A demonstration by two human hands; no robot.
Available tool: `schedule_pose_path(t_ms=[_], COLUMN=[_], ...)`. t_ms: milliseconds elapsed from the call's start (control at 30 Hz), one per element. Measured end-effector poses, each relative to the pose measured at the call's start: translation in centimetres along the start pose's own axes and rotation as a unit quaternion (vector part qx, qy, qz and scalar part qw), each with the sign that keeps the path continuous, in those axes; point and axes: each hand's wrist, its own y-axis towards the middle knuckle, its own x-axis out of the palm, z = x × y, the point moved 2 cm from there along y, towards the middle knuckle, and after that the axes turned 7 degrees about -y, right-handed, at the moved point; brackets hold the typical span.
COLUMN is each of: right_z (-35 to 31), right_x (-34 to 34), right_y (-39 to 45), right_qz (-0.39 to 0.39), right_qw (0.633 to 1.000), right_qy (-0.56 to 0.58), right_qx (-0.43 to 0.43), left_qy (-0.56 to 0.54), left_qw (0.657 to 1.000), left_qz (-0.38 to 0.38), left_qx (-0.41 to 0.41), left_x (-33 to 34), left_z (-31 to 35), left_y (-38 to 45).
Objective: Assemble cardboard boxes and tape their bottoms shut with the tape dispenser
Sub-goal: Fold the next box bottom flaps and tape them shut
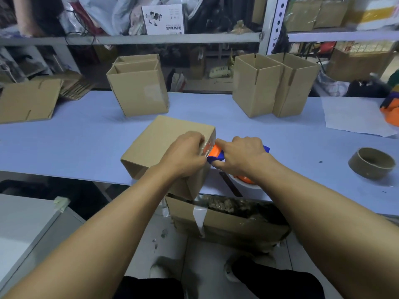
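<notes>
right hand (241, 155) wrapped around the orange-and-blue tape dispenser (217, 156), fingers curled over its body, thumb side toward the box. dispenser's orange front edge touching the right upper edge of the cardboard box (170, 139), with a shiny strip of clear tape (208, 145) just ahead of it, on the box corner. tape roll (246, 182) partly hidden below the right wrist, white with an orange core.

left hand (185, 155) resting on top of the same box, just left of the dispenser, fingers bent and pressing down on the tape at the corner; cannot tell if pinching the tape or only pressing it. box lying tilted on the near edge of the pale blue table (86, 143), one open end facing down-left, partly hanging over the edge.

beyond the hands, an upright assembled box (138, 87) to the far left and a pair of upright boxes (274, 83) to the far right, open at the top. flat folded cardboard (28, 100) far left. empty tape core (371, 162) well to the right of the right hand. white paper sheet (354, 115) behind it. under the table, below the hands, an open carton (226, 223) with white tape on its front.
</notes>
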Motion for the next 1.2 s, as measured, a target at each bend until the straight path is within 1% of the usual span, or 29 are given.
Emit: schedule_pose_path(t_ms=[133,300,467,567,600,700,733,767,833,933,1000,1033,1067,1133,1167,1200], right_z=[0.0,0.1,0.2,0.6,0.7,0.6,0.9,1.5,3.2,4.9,5.3,5.3,5.2,5.0,4.7,4.4], right_x=[0.3,0.2,0.0,-0.1,-0.1,0.1,0.2,0.2,0.1,0.3,0.6,0.7,0.8,1.0,0.9,0.7], right_y=[0.5,1.1,2.2,2.5,2.4,1.6,1.2,1.1,0.8,-0.1,-1.1,-1.5,-1.9,-2.4,-2.7,-2.9], right_qz=[0.005,0.006,-0.051,-0.070,-0.073,-0.057,-0.051,-0.049,-0.047,0.008,0.047,0.066,0.088,0.125,0.138,0.146], right_qw=[1.000,1.000,0.997,0.995,0.995,0.996,0.996,0.997,0.998,0.996,0.989,0.980,0.970,0.949,0.943,0.940], right_qy=[0.012,0.029,0.063,0.073,0.065,-0.038,-0.049,-0.033,0.035,0.087,0.143,0.184,0.227,0.289,0.304,0.309], right_qx=[-0.001,-0.011,-0.009,-0.027,-0.030,-0.063,-0.062,-0.052,-0.022,-0.006,0.010,0.017,0.022,0.019,0.012,0.004], left_qy=[0.013,0.097,0.103,0.110,0.110,0.124,0.131,0.138,0.150,0.160,0.133,0.091,0.021,-0.126,-0.170,-0.189], left_qw=[0.999,0.991,0.992,0.991,0.991,0.989,0.989,0.988,0.986,0.982,0.983,0.986,0.988,0.972,0.961,0.955], left_qz=[0.002,-0.030,0.008,0.024,0.025,0.028,0.029,0.031,0.035,0.058,0.081,0.092,0.104,0.149,0.184,0.207], left_qx=[-0.037,-0.083,-0.075,-0.073,-0.073,-0.071,-0.068,-0.067,-0.069,-0.084,-0.096,-0.106,-0.117,-0.130,-0.119,-0.100], left_x=[-0.4,2.2,2.8,3.1,3.1,3.3,3.4,3.5,3.8,3.9,3.4,2.8,2.0,-0.1,-1.1,-2.1], left_z=[0.6,0.8,0.6,0.6,0.6,0.2,0.1,-0.1,-0.4,-0.2,0.0,0.3,0.6,1.0,1.1,1.4], left_y=[2.4,3.7,3.5,3.4,3.4,3.5,3.6,3.6,3.7,4.0,4.7,4.9,5.0,4.5,3.8,2.9])
